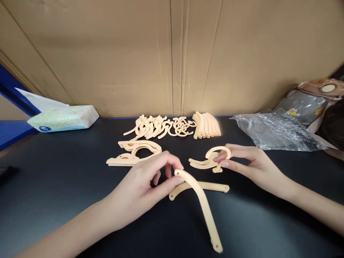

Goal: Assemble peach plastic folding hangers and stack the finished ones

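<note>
Between the thumb and fingers of my left hand, one end of a curved beige hanger arm is pinched; its far end, with a small hole, slants down toward me. Beneath it, a second hanger arm lies on the black table. My right hand grips a beige hanger hook by its curved part, with a small knobbed end hanging below the fingertips. Just beyond my left hand lies a folded hanger, made up of arms around a hook.
Along the back of the table are loose hooks in a pile and a row of hanger arms. A tissue pack is at left. Clear plastic wrap and a drink bottle stand at right, before a cardboard wall.
</note>
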`<state>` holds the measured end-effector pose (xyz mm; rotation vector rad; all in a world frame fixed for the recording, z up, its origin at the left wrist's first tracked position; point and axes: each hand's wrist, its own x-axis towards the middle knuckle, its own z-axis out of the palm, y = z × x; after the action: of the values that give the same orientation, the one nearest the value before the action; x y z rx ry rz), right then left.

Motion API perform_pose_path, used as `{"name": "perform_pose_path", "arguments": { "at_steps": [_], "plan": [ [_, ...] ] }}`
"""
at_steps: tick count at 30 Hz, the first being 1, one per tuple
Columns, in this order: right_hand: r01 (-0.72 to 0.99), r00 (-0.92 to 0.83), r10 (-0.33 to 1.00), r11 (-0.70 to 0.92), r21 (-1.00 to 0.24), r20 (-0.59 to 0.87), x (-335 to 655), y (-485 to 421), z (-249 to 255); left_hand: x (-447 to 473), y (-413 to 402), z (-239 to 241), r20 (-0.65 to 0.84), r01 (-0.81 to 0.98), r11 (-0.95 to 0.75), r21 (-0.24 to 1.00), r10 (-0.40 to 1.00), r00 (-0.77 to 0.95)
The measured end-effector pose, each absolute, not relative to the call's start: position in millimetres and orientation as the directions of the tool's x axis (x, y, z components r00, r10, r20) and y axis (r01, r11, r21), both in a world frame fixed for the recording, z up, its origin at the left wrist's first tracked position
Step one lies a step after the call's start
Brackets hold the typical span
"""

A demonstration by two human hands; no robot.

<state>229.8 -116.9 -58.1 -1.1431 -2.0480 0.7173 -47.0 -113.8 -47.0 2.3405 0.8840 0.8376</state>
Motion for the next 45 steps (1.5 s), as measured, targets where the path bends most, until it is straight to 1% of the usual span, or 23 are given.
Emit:
{"name": "perform_pose_path", "arguments": {
  "at_steps": [1,3,6,8,11,13,16,18,19,20,22,24,26,30,34,37,39,45],
  "plan": [
    [0.494,-0.386,0.88,0.45,-0.744,0.276,229.6,-117.6,-58.1,-47.1,-111.9,-46.7,0.363,0.362,-0.61,0.705,0.749,0.555],
    [0.462,-0.365,0.897,0.406,-0.788,0.248,228.4,-119.0,-57.9,-46.7,-108.9,-47.4,0.333,0.276,-0.503,0.819,0.809,0.484],
    [0.413,-0.336,0.921,0.334,-0.847,0.198,225.6,-120.3,-57.4,-45.9,-106.5,-49.1,0.25,0.184,-0.35,0.919,0.876,0.413],
    [0.396,-0.335,0.923,0.32,-0.861,0.189,224.1,-120.1,-56.9,-46.4,-106.2,-48.9,0.19,0.101,-0.24,0.966,0.915,0.355],
    [0.37,-0.342,0.92,0.317,-0.873,0.189,223.3,-118.7,-55.9,-47.7,-107.1,-45.7,0.071,-0.03,-0.065,0.997,0.949,0.307],
    [0.354,-0.343,0.923,0.301,-0.886,0.176,223.2,-117.9,-55.6,-47.8,-108.0,-42.0,-0.014,-0.07,0.038,0.997,0.95,0.313],
    [0.323,-0.338,0.928,0.27,-0.907,0.156,222.1,-117.6,-56.6,-45.4,-109.3,-36.5,-0.148,-0.043,0.168,0.985,0.943,0.299],
    [0.263,-0.317,0.935,0.248,-0.932,0.16,219.5,-117.7,-58.0,-43.5,-110.6,-34.9,-0.204,0.047,0.199,0.979,0.943,0.263],
    [0.222,-0.306,0.937,0.241,-0.945,0.167,217.5,-117.6,-58.7,-43.0,-111.4,-35.3,-0.181,0.112,0.157,0.981,0.95,0.256],
    [0.183,-0.299,0.938,0.238,-0.954,0.176,214.9,-117.2,-59.3,-42.9,-112.3,-36.5,-0.123,0.18,0.077,0.981,0.956,0.265],
    [0.128,-0.299,0.935,0.239,-0.963,0.192,208.2,-115.5,-60.2,-43.6,-114.6,-41.6,0.04,0.339,-0.144,0.93,0.954,0.298],
    [0.112,-0.31,0.93,0.243,-0.964,0.198,200.2,-112.4,-60.8,-44.8,-117.3,-48.8,0.19,0.475,-0.358,0.804,0.912,0.365],
    [0.106,-0.316,0.926,0.251,-0.962,0.207,192.1,-108.6,-61.8,-45.6,-119.2,-56.2,0.287,0.554,-0.514,0.655,0.847,0.447],
    [0.066,-0.309,0.918,0.28,-0.958,0.247,182.0,-103.4,-67.7,-46.1,-118.0,-66.8,0.4,0.578,-0.71,0.402,0.704,0.587],
    [0.042,-0.316,0.907,0.306,-0.951,0.277,181.6,-104.5,-75.8,-47.4,-114.6,-69.6,0.435,0.559,-0.786,0.265,0.615,0.658],
    [0.045,-0.309,0.905,0.319,-0.947,0.29,182.6,-106.8,-78.3,-47.2,-114.2,-68.8,0.454,0.531,-0.821,0.211,0.563,0.69],
    [0.047,-0.308,0.905,0.324,-0.945,0.295,182.8,-107.6,-77.7,-46.4,-114.6,-68.3,0.442,0.515,-0.827,0.224,0.558,0.703],
    [0.043,-0.343,0.895,0.317,-0.947,0.284,183.7,-107.6,-74.4,-44.5,-116.9,-66.6,0.408,0.518,-0.779,0.352,0.626,0.664]
  ]
}}
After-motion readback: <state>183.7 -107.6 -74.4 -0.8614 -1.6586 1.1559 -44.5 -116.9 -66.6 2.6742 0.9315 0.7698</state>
